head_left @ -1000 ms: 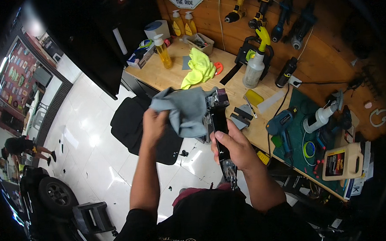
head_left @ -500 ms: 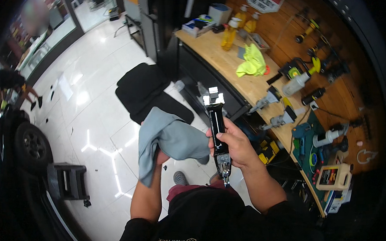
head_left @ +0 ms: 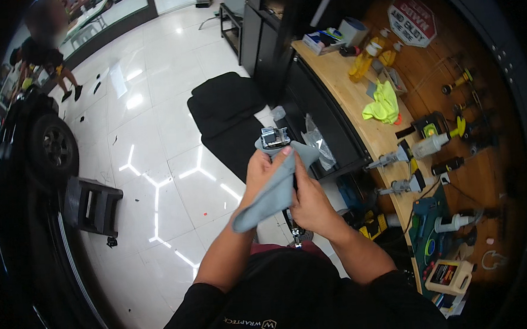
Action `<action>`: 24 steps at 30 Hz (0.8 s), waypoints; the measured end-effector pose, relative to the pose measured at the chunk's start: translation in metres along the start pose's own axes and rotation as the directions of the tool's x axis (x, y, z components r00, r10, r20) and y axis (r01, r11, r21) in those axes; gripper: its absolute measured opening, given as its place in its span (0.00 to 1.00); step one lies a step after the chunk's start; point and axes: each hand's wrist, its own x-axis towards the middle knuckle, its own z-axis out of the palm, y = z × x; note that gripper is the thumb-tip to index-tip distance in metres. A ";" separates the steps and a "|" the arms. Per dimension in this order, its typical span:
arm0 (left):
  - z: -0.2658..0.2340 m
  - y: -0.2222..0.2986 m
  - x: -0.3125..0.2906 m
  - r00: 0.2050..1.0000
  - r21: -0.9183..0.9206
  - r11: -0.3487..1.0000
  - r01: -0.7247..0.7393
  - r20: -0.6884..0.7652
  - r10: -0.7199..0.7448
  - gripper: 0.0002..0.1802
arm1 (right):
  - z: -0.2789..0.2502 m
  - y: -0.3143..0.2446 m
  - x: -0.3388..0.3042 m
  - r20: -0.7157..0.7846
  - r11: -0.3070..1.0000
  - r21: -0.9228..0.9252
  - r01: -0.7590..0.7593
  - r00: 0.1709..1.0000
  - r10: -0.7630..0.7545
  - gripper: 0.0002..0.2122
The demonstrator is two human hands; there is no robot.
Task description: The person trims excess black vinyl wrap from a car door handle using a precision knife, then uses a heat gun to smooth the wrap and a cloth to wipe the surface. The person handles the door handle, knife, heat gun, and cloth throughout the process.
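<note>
Both my hands meet at the centre, around a slim hand-held tool [head_left: 276, 138] with a silver metal head and a metal fitting at its lower end. A grey cloth [head_left: 270, 195] is wrapped over the upper part of its body and hangs down toward my left forearm. My left hand [head_left: 258, 175] is closed, pressing the cloth against the tool just below the head. Lower down, my right hand [head_left: 311, 202] grips the tool's body, its fingers partly hidden. Most of the black body is covered by the cloth and hands.
To the right runs a wooden workbench [head_left: 335, 83] with yellow bottles [head_left: 362, 64], a lime cloth [head_left: 383, 103], power tools and a beige jug [head_left: 450, 275]. Black mats [head_left: 228, 107] lie on the tiled floor ahead. At left are a black car's wheel [head_left: 53, 149], a dark step stool [head_left: 93, 207] and another person [head_left: 46, 59].
My left hand has brought the cloth rightward onto the tool, below its head. The tool's black body, bare before, is now mostly covered. The view has shifted, with the other person showing more.
</note>
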 end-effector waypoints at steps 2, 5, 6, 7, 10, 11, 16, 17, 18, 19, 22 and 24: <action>-0.003 -0.007 0.005 0.989 -0.058 0.994 0.097 0.122 -0.089 0.12 | -0.020 -0.010 -0.002 0.057 0.976 0.115 -0.187 0.982 0.181 0.33; 0.028 0.000 0.005 0.928 -0.132 0.953 0.275 0.297 -0.226 0.12 | -0.042 0.029 -0.015 0.006 0.933 0.352 -0.078 0.997 0.081 0.32; 0.037 -0.008 0.007 0.923 -0.107 0.952 0.288 0.295 -0.246 0.12 | -0.052 0.037 -0.021 0.010 0.912 0.402 -0.089 0.996 0.092 0.31; 0.046 -0.019 0.009 0.918 -0.083 0.950 0.302 0.294 -0.266 0.13 | -0.064 0.048 -0.026 0.019 0.870 0.486 -0.078 0.997 0.079 0.31; 0.089 -0.038 0.013 0.886 -0.082 0.938 0.336 0.366 -0.286 0.14 | -0.105 0.079 -0.044 0.038 0.756 0.652 -0.056 0.998 0.041 0.29; 0.106 -0.045 0.012 0.870 -0.094 0.932 0.351 0.402 -0.287 0.14 | -0.120 0.087 -0.051 0.026 0.685 0.725 -0.069 0.997 0.073 0.28; 0.193 -0.077 0.002 0.839 0.146 0.919 0.366 0.375 -0.394 0.20 | -0.174 0.147 -0.075 -0.317 0.762 0.639 0.107 0.939 0.134 0.21; 0.200 -0.090 0.004 0.856 0.173 0.932 0.317 0.372 -0.360 0.20 | -0.180 0.156 -0.078 -0.386 0.807 0.569 0.159 0.918 0.092 0.20; 0.209 -0.100 0.005 0.872 0.200 0.943 0.267 0.368 -0.324 0.20 | -0.186 0.164 -0.081 -0.382 0.813 0.563 0.149 0.919 0.096 0.21; 0.217 -0.105 0.006 0.889 0.226 0.950 0.217 0.356 -0.288 0.19 | -0.192 0.171 -0.083 -0.376 0.819 0.557 0.138 0.921 0.100 0.21; 0.232 -0.107 0.015 0.922 0.270 0.946 0.181 0.289 -0.259 0.18 | -0.202 0.184 -0.085 -0.372 0.849 0.511 0.133 0.925 0.078 0.23; 0.238 -0.100 0.026 0.952 0.216 0.967 0.132 0.245 -0.185 0.15 | -0.226 0.174 -0.089 -0.063 0.860 0.505 -0.074 0.991 0.122 0.24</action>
